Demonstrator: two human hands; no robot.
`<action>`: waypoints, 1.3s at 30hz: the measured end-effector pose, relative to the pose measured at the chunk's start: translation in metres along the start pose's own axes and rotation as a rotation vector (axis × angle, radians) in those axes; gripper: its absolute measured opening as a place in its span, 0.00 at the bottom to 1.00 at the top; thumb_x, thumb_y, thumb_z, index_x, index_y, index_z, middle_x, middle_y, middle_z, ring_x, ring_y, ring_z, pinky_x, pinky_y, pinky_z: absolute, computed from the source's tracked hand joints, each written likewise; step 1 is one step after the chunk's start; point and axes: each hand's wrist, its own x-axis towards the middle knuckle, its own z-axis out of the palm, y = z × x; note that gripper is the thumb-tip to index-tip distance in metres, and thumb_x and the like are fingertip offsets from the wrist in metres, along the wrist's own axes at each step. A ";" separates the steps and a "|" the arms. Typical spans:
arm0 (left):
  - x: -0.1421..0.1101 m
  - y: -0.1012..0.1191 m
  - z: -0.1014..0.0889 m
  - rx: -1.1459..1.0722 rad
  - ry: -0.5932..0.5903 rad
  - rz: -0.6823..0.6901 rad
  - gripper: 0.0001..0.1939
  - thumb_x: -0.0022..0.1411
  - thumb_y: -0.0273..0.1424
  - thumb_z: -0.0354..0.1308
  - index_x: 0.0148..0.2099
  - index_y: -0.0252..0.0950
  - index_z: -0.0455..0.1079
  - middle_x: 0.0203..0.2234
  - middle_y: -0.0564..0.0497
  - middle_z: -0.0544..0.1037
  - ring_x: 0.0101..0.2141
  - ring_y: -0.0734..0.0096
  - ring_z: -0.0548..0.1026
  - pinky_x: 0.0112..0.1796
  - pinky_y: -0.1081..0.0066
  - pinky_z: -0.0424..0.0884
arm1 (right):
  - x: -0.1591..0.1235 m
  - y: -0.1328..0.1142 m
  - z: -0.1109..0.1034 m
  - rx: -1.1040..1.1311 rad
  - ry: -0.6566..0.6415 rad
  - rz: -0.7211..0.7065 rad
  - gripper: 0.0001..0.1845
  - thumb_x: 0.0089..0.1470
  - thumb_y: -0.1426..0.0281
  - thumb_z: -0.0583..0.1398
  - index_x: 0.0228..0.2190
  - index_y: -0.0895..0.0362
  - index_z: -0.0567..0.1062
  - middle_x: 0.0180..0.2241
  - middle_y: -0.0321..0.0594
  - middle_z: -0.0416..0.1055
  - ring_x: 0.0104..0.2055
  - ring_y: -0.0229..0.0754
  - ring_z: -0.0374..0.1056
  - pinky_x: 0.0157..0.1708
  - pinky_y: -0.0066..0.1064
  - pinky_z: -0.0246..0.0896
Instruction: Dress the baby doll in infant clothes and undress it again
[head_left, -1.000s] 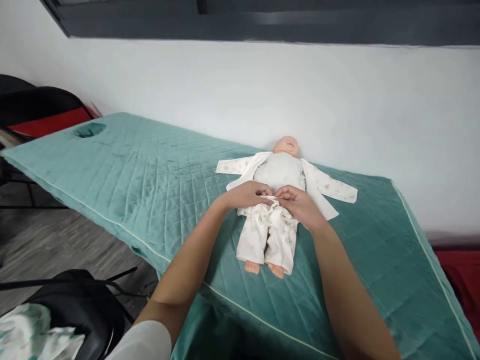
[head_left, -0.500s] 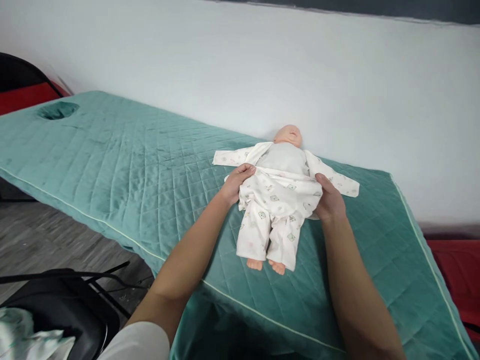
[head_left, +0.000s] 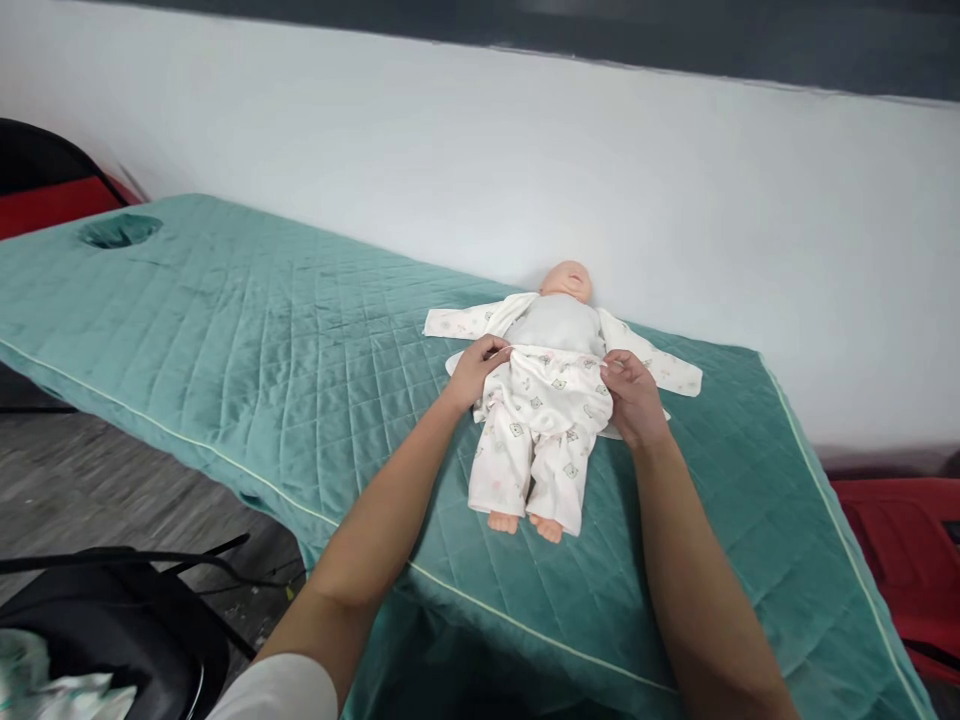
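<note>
A baby doll [head_left: 566, 282] lies on its back on the green quilted bed cover, head toward the wall. Its white printed jacket [head_left: 651, 358] is spread open with the sleeves out to both sides, baring a grey-white torso [head_left: 559, 322]. White pants [head_left: 551, 400] with small animal prints cover its legs, and the bare feet [head_left: 547, 528] stick out below. My left hand [head_left: 480, 368] pinches the waistband on the left. On the right side, my right hand [head_left: 632, 397] pinches the same waistband between thumb and fingers.
The bed cover [head_left: 300, 330] stretches far to the left, where it has a face hole [head_left: 121, 231]. Behind is a white wall [head_left: 420, 150]. A black chair [head_left: 112, 620] with cloth [head_left: 67, 695] on it stands at lower left; a red object [head_left: 892, 550] is at right.
My right hand has moved inward to the left, and the waistband between my hands is less stretched and lies closer to the doll's belly. The head view has shifted slightly.
</note>
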 end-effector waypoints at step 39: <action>0.003 -0.006 0.009 -0.377 0.202 -0.240 0.14 0.48 0.37 0.65 0.33 0.37 0.65 0.26 0.58 0.69 0.27 0.76 0.66 0.30 0.75 0.63 | 0.008 0.013 -0.002 0.350 0.264 0.007 0.14 0.42 0.63 0.69 0.31 0.51 0.72 0.34 0.33 0.75 0.40 0.42 0.71 0.43 0.35 0.69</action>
